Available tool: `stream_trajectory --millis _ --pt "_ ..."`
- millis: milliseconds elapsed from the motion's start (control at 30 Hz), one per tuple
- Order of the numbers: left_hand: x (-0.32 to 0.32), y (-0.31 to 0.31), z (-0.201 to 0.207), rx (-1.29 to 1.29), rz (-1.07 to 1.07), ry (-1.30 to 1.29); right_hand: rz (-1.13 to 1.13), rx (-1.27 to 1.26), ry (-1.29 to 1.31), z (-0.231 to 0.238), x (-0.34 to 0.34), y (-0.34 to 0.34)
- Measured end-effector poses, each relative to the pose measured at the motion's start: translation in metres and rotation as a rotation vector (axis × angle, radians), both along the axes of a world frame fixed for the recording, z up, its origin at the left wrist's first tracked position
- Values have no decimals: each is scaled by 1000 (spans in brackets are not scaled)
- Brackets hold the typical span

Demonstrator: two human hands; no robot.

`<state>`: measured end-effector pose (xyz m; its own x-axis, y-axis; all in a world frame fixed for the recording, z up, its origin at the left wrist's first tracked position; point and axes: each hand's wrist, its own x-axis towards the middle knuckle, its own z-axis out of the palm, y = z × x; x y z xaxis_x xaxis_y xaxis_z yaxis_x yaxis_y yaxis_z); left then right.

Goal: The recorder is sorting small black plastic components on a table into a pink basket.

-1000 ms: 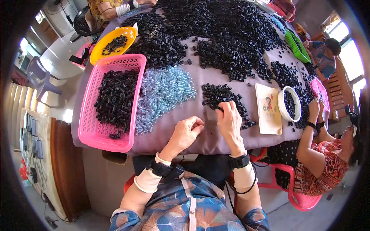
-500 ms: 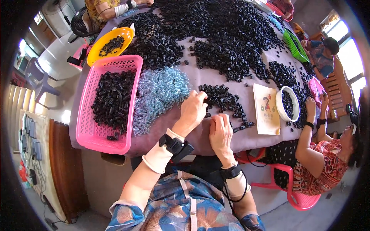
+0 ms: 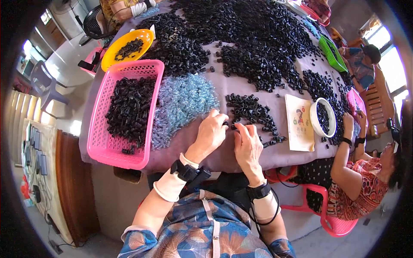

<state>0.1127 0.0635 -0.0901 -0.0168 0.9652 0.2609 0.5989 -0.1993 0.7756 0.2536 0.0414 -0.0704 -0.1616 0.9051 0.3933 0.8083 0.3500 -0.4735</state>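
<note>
My left hand [image 3: 211, 132] is closed at the fingertips on a small black plastic piece [image 3: 225, 124]. Close beside it, my right hand [image 3: 248, 145] pinches another small black piece [image 3: 233, 127]. The two hands face each other with a narrow gap between the fingertips. Just beyond them lies a small pile of short, ring-like black pieces [image 3: 249, 111]. Left of my left hand spreads a heap of clear bluish small parts [image 3: 185, 99]. A pink perforated basket [image 3: 95, 144] at the left holds many black pieces.
Large black heaps [image 3: 254, 34] cover the far purple-grey tablecloth [image 3: 180, 157]. A yellow plate [image 3: 148, 41] stands at the far left. To the right are a paper booklet [image 3: 299, 122], a white bowl [image 3: 314, 118] and a green basket [image 3: 340, 64]. A person [image 3: 359, 180] works at the right.
My left hand has drawn back from the small black pile toward my right hand, a black piece at its fingertips. My right hand stays nearly in place. The view has shifted slightly.
</note>
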Motion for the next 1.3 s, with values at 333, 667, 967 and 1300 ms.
stream_trajectory --millis 333,667,967,1300 --pt "7 -33 13 -50 -34 -136 55 48 1 -13 -3 -11" --pt "6 -35 -1 -166 -120 -546 57 -128 348 -8 0 -13" --pt "-12 -35 2 -363 -103 -1005 -126 89 -105 13 16 15" --pt "-14 -45 2 -339 -151 -849 -100 73 -295 -2 26 29"
